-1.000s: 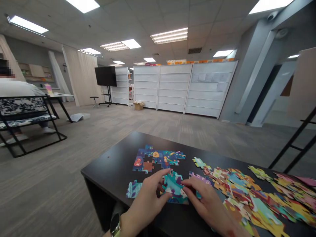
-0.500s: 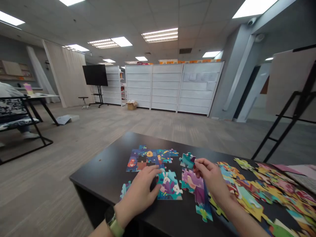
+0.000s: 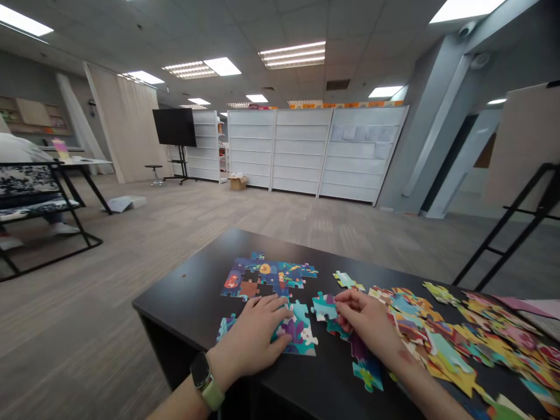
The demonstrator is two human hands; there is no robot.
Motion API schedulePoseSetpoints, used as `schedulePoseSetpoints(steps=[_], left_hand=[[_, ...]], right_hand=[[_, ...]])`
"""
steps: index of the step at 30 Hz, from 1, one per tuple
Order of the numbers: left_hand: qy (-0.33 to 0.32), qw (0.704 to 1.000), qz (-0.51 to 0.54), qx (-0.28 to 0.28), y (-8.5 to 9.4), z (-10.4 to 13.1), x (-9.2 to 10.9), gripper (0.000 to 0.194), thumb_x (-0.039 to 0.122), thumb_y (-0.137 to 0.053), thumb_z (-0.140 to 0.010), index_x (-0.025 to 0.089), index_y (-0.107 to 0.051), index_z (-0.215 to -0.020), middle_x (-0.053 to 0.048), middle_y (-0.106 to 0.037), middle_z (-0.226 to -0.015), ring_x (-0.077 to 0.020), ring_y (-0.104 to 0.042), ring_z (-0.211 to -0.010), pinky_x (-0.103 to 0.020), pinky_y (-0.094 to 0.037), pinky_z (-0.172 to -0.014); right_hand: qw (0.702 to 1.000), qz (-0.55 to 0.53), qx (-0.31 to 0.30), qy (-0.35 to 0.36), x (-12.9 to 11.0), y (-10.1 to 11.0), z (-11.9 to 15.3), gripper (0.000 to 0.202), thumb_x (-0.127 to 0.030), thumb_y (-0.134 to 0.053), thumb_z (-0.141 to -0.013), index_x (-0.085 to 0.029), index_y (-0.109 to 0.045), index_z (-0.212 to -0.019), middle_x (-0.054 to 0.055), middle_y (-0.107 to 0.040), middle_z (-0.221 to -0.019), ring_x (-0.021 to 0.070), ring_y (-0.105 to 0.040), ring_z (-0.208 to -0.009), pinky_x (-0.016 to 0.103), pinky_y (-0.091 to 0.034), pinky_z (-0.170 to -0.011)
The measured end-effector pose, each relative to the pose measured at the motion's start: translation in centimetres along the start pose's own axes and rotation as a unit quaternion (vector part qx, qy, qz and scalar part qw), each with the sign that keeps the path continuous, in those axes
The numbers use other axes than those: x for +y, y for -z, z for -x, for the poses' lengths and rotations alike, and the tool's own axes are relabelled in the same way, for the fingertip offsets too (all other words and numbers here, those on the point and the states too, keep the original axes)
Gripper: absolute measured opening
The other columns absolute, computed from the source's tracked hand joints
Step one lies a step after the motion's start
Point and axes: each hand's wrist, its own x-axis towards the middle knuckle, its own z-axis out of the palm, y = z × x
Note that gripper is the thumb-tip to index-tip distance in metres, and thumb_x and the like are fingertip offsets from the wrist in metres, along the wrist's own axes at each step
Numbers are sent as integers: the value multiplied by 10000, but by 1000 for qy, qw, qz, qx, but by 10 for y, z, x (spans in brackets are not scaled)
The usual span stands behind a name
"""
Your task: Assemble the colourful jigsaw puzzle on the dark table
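Note:
My right hand [image 3: 367, 319] pinches a teal jigsaw piece with a purple corner [image 3: 324, 305] between thumb and fingers. The piece is just right of the joined rabbit section [image 3: 301, 335], with a narrow gap between them. My left hand [image 3: 262, 329], fingers spread, lies over the left part of that section and hides one rabbit. Farther back is a joined dark blue section [image 3: 273, 271] with a hole in its middle. A purple and teal strip [image 3: 367, 370] runs beneath my right hand, partly hidden by it. Another teal section [image 3: 225, 325] shows left of my left hand.
Loose, mostly yellow and red pieces [image 3: 476, 338] are heaped across the right of the black table [image 3: 184, 309]. One pale green piece [image 3: 347, 280] lies behind my right hand. An easel [image 3: 520, 216] stands beyond the table at right. A seated person [image 3: 21, 149] is far left.
My right hand has brought the teal piece nearer to me and closer to the rabbit section. My left hand covers more of that section. A pale green piece behind has come into view.

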Motion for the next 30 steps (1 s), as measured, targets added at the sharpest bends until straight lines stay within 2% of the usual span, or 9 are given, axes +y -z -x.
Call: schedulePoseSetpoints(steps=[4, 8, 13, 17, 20, 23, 26, 28, 30], left_hand=[[4, 1000, 2, -2, 3, 4, -3, 351, 296, -614, -915, 297, -625, -1265, -56, -549, -1467, -322, -449, -1382, -557, -341, -1122], [-1, 1000, 5, 3, 0, 2, -3, 344, 270, -608, -902, 266, -628, -1245, -80, -558, -1440, -321, -453, -1363, -529, -346, -1119], [-37, 999, 5, 9, -6, -10, 10, 426, 266, -586, -922, 297, -555, -1346, -83, -522, -1459, -307, -449, -1352, -519, -341, -1116], [-42, 999, -7, 5, -13, -22, 24, 297, 295, -576, -944, 327, -622, -1235, -57, -588, -1347, -306, -516, -1253, -521, -402, -1044], [-27, 1000, -2, 8, -16, -25, 28, 245, 266, -576, -940, 301, -649, -1171, -62, -579, -1349, -304, -516, -1252, -511, -413, -1034], [-36, 999, -1, -2, -18, -24, 26, 284, 218, -556, -939, 299, -640, -1198, -57, -504, -1467, -309, -466, -1327, -519, -385, -1073], [-49, 999, 9, -9, -18, -22, 24, 311, 205, -543, -950, 304, -616, -1237, -34, -538, -1448, -282, -465, -1340, -510, -351, -1115], [-53, 998, 20, -8, -19, -21, 22, 313, 206, -546, -954, 300, -607, -1246, -23, -575, -1412, -260, -474, -1337, -492, -338, -1132], [-53, 998, 25, -6, -19, -21, 21, 317, 200, -546, -953, 301, -608, -1247, -18, -564, -1434, -255, -465, -1350, -486, -335, -1138]], right_hand=[[999, 3, -36, -8, 4, -9, 2, 218, -393, -641, -724, -194, -611, -807, -24, -651, -583, 153, -641, -516, 242, -490, -469], [999, 35, -41, -6, 11, -12, -1, 180, -365, -616, -731, -198, -614, -797, -28, -634, -585, 157, -624, -502, 237, -459, -428], [976, 194, -38, 97, 9, -12, -2, 153, -297, -575, -772, -191, -678, -732, 2, -670, -644, 164, -622, -590, 263, -460, -548], [950, 281, -36, 128, -4, -4, 2, 193, -284, -532, -829, -199, -699, -782, -1, -669, -636, 172, -616, -598, 277, -443, -575], [933, 324, -14, 158, -10, 16, 4, 228, -277, -497, -870, -202, -710, -909, 29, -719, -801, 203, -665, -736, 327, -498, -701], [915, 355, -38, 185, -8, 35, 6, 272, -297, -579, -841, -192, -713, -1053, 95, -711, -1133, 268, -654, -1066, 420, -489, -959], [913, 366, -91, 155, -2, 41, 8, 562, -368, -733, -739, -170, -656, -1260, 148, -608, -1371, 341, -527, -1303, 513, -381, -1123], [915, 364, -117, 130, 0, 40, 9, 696, -379, -791, -682, -170, -620, -1323, 158, -572, -1422, 364, -482, -1348, 548, -338, -1151], [915, 359, -132, 129, 0, 38, 10, 656, -363, -791, -691, -173, -635, -1299, 147, -596, -1391, 352, -504, -1324, 551, -318, -1160]])
